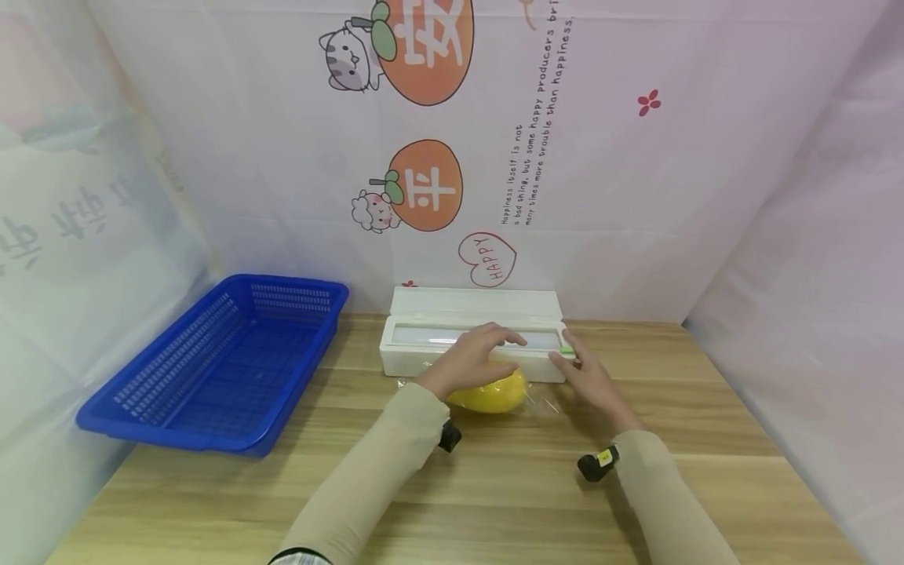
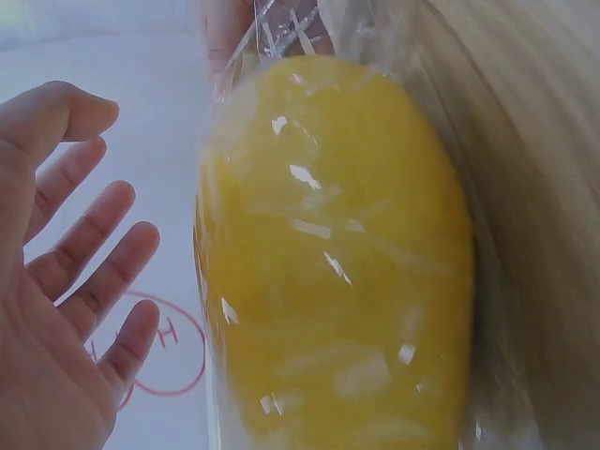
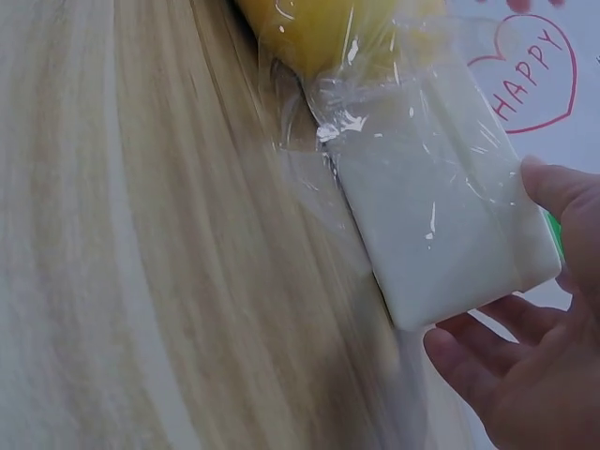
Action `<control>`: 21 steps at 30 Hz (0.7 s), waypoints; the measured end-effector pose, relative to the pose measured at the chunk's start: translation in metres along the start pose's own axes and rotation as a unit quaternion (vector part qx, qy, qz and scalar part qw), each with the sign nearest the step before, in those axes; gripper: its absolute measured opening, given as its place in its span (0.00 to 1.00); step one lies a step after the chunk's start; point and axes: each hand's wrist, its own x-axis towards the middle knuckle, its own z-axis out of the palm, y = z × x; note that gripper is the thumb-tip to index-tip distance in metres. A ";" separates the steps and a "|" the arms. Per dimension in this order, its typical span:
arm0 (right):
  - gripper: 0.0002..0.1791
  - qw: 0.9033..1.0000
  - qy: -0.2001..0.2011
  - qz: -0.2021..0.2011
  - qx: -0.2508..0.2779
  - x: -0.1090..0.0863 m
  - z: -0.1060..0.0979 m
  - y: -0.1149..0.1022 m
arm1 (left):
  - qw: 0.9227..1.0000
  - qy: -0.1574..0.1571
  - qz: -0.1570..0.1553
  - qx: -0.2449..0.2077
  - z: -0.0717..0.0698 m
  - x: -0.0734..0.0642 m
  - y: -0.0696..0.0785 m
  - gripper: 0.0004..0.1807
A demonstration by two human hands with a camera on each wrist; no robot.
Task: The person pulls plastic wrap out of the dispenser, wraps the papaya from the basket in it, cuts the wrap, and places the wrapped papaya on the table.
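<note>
Beyond your fingertips hangs a white fabric backdrop (image 1: pixel 600 196) printed with orange fruit, cartoon animals and a red heart. Below your hands spreads a wood-grain tabletop (image 1: pixel 494 502). Well to the left of your left fingers sits a blue plastic basket (image 1: pixel 240 369) with slotted sides. Just past the left fingers, and reaching to the right ones, is a long white box (image 1: pixel 540 370), its lid tipped up along the far side. Below your left fingers, on your side of the box, lies a rounded yellow thing wrapped in clear plastic film (image 1: pixel 494 394); the film stretches toward your right fingers, and you cannot tell whether the bundle touches the box.

Your left hand (image 1: pixel 472 355) has its fingers spread and loosely bent, apart from the yellow bundle and holding nothing. Your right hand (image 1: pixel 593 380) grips the box's right end, thumb at its upper edge and fingers curved about the end. Behind the fingers, each wrist bears a small black camera (image 1: pixel 598 463). Right beside your right fingertips shows a small green piece (image 1: pixel 567 349) on the box.
</note>
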 end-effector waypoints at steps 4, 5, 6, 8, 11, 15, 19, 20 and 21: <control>0.45 1.000 -0.010 0.002 0.002 0.000 -0.001 0.002 | 1.000 -0.016 0.000 -0.009 0.004 0.014 0.005 0.21; 0.44 1.000 -0.009 0.003 0.004 0.000 -0.001 0.002 | 1.000 -0.019 -0.001 -0.012 0.006 0.018 0.007 0.21; 0.44 1.000 -0.008 0.001 0.006 -0.001 -0.001 0.002 | 1.000 -0.022 -0.003 -0.015 0.007 0.022 0.009 0.20; 0.43 1.000 -0.009 -0.003 0.007 -0.002 -0.001 0.001 | 0.999 -0.024 -0.010 -0.021 0.010 0.029 0.014 0.20; 0.43 1.000 -0.010 -0.006 0.002 -0.003 -0.002 0.001 | 0.999 -0.019 -0.021 -0.015 0.016 0.040 0.022 0.20; 0.42 1.000 -0.014 0.002 -0.013 -0.004 -0.002 0.001 | 0.999 -0.009 -0.050 0.011 0.024 0.055 0.034 0.20; 0.40 1.000 -0.009 0.006 -0.016 -0.004 -0.003 0.002 | 0.996 0.000 -0.087 0.031 0.035 0.067 0.045 0.20; 0.40 1.000 -0.009 0.004 -0.017 -0.004 -0.003 0.002 | 0.995 0.003 -0.095 0.035 0.038 0.069 0.047 0.20; 0.39 1.000 -0.007 0.003 -0.018 -0.003 -0.004 0.002 | 0.994 0.005 -0.102 0.043 0.041 0.072 0.049 0.20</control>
